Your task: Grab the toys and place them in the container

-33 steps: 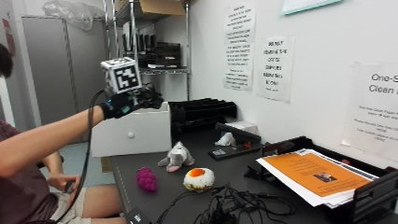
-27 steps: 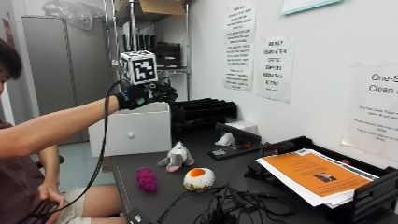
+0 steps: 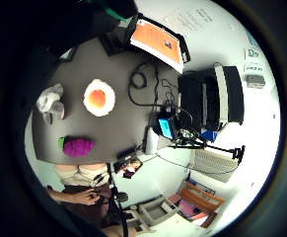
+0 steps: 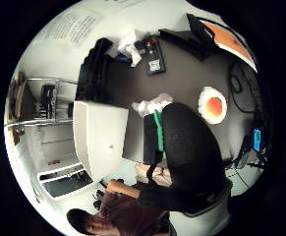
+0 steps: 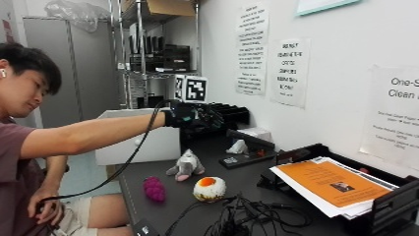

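The person stretches the right arm out over the dark tabletop (image 5: pixel 262 182), and the gloved right hand (image 5: pixel 190 117) hangs in the air above its far part, just beside the white container (image 5: pixel 140 140) that stands at the end of the tabletop. Whether the grip is released or clenched, I cannot tell, because the fingers are not clearly seen in any view. Three toys lie on the tabletop below and in front of the hand, none of them touched: a grey plush animal (image 5: pixel 186 166) nearest to the container, a round white and orange toy (image 5: pixel 210 189) just beside it, and a purple toy (image 5: pixel 154 189) near the edge on the person's side. A bundle of black cables (image 5: pixel 245 219) lies close to the round toy. A black tray (image 5: pixel 386 206) holds papers with an orange sheet (image 5: pixel 330 181) on top. The bare left hand (image 5: pixel 45 211) rests on the person's lap.
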